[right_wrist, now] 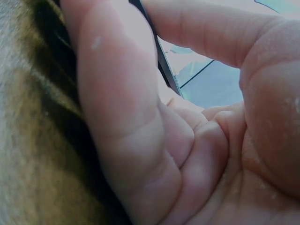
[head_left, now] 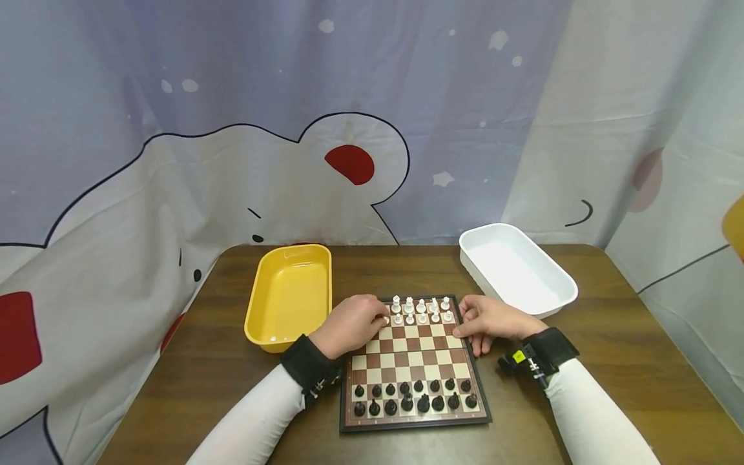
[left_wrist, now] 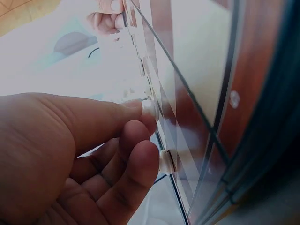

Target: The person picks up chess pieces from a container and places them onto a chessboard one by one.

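Note:
A chessboard (head_left: 415, 359) lies on the table with white pieces (head_left: 422, 318) in two rows at its far end. Black pieces (head_left: 407, 403) stand in two rows at the near end. At the far left corner, my left hand (head_left: 357, 323) pinches a white pawn (left_wrist: 150, 110) between thumb and fingers, at the board's surface. Another white piece (left_wrist: 166, 162) shows just past the fingertips in the left wrist view. My right hand (head_left: 494, 320) grips the board's right edge, its thumb on top and fingers along the side. Left-hand fingers cover the far left squares in the head view.
Left of the board stands a yellow tray (head_left: 254, 303), close to the left hand. A white tray (head_left: 566, 287) sits at the back right, behind the right hand. The brown table (head_left: 186, 387) ends at a patterned curtain (head_left: 244, 181).

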Motion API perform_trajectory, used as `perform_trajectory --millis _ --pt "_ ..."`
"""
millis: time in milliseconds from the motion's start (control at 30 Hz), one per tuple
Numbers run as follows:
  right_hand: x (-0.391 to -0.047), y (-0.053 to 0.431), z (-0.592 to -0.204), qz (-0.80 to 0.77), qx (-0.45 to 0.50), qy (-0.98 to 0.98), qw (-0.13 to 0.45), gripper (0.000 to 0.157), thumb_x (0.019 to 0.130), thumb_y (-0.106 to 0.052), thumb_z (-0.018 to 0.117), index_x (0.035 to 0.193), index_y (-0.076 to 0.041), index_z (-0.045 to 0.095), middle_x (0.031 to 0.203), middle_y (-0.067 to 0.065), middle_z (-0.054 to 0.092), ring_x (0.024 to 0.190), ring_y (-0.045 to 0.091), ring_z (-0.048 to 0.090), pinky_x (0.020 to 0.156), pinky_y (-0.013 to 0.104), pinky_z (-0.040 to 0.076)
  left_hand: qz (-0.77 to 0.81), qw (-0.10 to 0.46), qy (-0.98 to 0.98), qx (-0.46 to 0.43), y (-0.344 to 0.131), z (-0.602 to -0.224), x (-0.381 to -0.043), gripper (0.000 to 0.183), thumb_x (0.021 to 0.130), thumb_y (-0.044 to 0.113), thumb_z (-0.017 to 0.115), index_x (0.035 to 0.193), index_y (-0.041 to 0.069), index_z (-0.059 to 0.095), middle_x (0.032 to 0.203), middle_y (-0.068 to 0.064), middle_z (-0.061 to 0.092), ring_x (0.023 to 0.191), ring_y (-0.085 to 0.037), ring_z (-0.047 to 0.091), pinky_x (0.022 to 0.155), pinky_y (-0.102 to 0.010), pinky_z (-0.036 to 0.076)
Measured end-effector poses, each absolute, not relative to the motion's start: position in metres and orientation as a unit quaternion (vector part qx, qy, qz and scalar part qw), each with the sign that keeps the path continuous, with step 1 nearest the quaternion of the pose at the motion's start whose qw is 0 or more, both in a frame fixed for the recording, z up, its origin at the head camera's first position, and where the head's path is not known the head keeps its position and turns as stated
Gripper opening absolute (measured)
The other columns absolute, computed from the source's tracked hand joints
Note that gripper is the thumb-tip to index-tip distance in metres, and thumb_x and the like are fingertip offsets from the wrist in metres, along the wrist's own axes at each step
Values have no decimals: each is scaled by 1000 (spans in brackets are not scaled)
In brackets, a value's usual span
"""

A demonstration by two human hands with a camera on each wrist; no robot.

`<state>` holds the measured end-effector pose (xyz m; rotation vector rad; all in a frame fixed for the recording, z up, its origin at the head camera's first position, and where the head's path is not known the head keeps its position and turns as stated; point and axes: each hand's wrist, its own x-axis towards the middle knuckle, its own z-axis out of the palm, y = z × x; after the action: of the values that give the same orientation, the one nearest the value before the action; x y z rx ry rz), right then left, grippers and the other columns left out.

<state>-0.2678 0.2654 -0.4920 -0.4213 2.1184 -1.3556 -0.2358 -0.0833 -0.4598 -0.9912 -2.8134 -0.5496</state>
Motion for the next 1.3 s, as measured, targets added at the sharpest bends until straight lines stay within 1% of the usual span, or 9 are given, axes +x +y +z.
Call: perform_trajectory --millis 167,400,533,800,933,1133,1300 --pt "-268 266 -492 -507 -164 794 291 49 98 -17 84 119 5 46 77 17 72 53 20 72 48 31 58 -174 55 -928 -326 -84 -462 -238 14 104 11 79 116 8 86 105 -5 80 92 -16 73 85 -38 62" --pt "-269 265 -492 -504 -166 797 287 49 98 -18 85 119 5 46 77 18 72 54 21 72 48 31 58 -177 60 -926 -328 -83 -462 -243 12 103 10 80 113 7 86 104 -7 81 92 -19 74 86 -40 62" --pt "-270 265 -493 -505 -165 797 287 49 97 -18 85 117 4 47 77 19 72 53 21 72 48 32 58 -176 57 -928 -324 -83 -461 -243 12 104 11 79 114 7 86 105 -7 81 93 -20 75 87 -41 62" --pt "-271 265 -494 -502 -158 800 288 52 97 -19 86 121 5 47 81 20 73 55 22 73 49 33 60 -175 56 -930 -319 -83 -460 -243 14 104 11 79 115 7 86 108 -7 81 93 -18 74 85 -38 62" --pt "-271 265 -494 -504 -157 799 288 52 97 -19 86 121 5 47 80 19 73 54 22 73 49 33 59 -174 59 -930 -319 -84 -460 -242 13 104 10 79 114 6 85 106 -7 81 90 -18 73 83 -38 62" --pt "-270 265 -494 -504 -159 799 285 49 97 -18 86 118 4 47 78 19 72 53 22 72 48 32 59 -179 59 -932 -311 -87 -455 -241 18 104 13 79 120 6 85 110 -8 81 93 -18 74 86 -39 62" --pt "-268 266 -494 -497 -169 804 278 47 98 -19 85 116 4 48 75 17 72 54 23 73 48 31 57 -208 65 -927 -304 -93 -442 -237 18 102 12 80 119 6 84 102 -5 78 83 -17 67 79 -37 59"
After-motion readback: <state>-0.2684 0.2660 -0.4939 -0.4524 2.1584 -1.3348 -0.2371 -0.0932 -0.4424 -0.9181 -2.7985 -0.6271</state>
